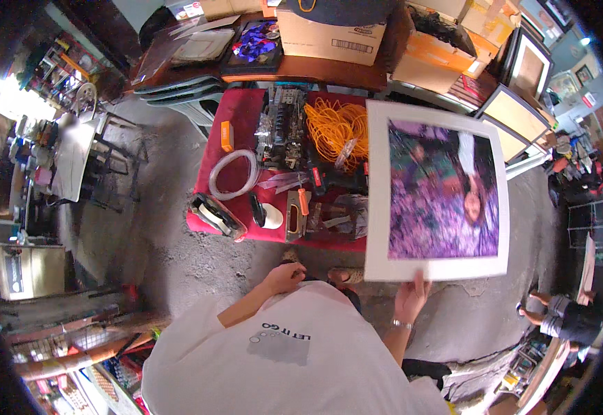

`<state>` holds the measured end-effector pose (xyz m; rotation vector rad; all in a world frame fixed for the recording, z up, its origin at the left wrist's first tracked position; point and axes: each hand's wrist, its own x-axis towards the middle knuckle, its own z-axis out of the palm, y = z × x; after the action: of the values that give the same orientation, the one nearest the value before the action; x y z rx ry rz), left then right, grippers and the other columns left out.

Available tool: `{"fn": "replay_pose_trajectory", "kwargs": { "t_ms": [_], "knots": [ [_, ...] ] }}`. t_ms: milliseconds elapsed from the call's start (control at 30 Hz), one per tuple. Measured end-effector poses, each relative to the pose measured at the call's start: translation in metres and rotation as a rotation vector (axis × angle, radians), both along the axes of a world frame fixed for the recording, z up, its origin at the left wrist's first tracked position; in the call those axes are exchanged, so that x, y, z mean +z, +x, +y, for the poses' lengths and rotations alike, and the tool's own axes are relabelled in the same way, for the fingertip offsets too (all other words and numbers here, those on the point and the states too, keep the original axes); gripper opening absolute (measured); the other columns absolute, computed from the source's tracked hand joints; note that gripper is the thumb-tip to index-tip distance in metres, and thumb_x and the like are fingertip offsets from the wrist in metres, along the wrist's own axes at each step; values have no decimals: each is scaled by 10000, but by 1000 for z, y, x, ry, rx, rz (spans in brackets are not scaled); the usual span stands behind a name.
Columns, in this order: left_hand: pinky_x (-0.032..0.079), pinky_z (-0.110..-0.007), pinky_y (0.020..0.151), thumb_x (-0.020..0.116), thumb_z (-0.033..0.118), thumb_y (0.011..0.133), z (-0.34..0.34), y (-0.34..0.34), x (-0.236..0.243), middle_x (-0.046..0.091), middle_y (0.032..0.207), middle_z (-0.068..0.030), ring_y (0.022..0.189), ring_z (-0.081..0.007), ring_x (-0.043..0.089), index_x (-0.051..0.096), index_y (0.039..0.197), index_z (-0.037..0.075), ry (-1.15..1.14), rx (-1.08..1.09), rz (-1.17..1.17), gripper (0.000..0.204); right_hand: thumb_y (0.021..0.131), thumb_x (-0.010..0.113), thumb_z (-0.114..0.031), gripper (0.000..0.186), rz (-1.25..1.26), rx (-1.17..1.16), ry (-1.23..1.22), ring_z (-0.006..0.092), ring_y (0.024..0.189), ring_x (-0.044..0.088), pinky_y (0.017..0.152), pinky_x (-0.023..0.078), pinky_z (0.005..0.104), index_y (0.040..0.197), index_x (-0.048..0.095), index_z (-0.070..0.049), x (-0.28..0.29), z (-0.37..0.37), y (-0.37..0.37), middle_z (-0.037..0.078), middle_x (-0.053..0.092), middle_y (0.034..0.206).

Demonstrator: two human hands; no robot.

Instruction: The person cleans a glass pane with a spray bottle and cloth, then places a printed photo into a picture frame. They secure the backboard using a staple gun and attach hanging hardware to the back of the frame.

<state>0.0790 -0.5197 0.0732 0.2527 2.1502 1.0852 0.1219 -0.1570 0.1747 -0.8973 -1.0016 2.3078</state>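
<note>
Daylight fills the scene unevenly: the brightest patch sits at the far left, where an opening (12, 97) is blown out to white and loses detail. The concrete floor (177, 249) in the middle is softly lit, with weak, diffuse shadows under the red table (243, 128). The large mounted print (438, 192) catches even light with no strong glare. The fisheye lens bends straight edges hard toward the rim, and a black vignette closes all four corners. The centre is fairly sharp; things near the edge look smeared, compressed and slightly colour-fringed.
</note>
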Motion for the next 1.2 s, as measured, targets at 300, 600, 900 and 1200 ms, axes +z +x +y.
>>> {"fn": "replay_pose_trajectory", "kwargs": {
  "t_ms": [300,600,900,1200],
  "knots": [
    [529,-406,864,638,358,926,-101,39,-60,706,1039,-206,990,-350,681,639,1180,12,-3,376,-17,429,914,644,-9,317,259,169,-184,217,957,633,777,563,378,1192,522,-103,0,-157,-187,48,620,1057],
    [520,-414,811,601,481,933,-188,176,-117,707,982,-158,925,-250,675,659,1156,-9,-8,466,-197,541,947,606,-8,402,292,355,-404,213,975,628,850,597,403,1260,396,-149,-46,-275,-291,65,564,1135],
    [525,-443,784,609,418,925,-166,167,-120,707,965,-195,911,-321,686,659,1089,-11,-66,485,-225,461,1003,569,-241,260,-103,1297,12,181,1010,678,807,557,299,1208,608,-86,-82,-247,-280,102,692,1138],
    [546,-420,769,625,301,930,-34,47,-74,717,936,-191,895,-326,705,662,1052,4,-248,423,-83,324,997,537,-166,281,190,1486,890,180,1012,687,885,533,309,1201,626,5,48,4,-316,105,717,1079]
  ]
}}
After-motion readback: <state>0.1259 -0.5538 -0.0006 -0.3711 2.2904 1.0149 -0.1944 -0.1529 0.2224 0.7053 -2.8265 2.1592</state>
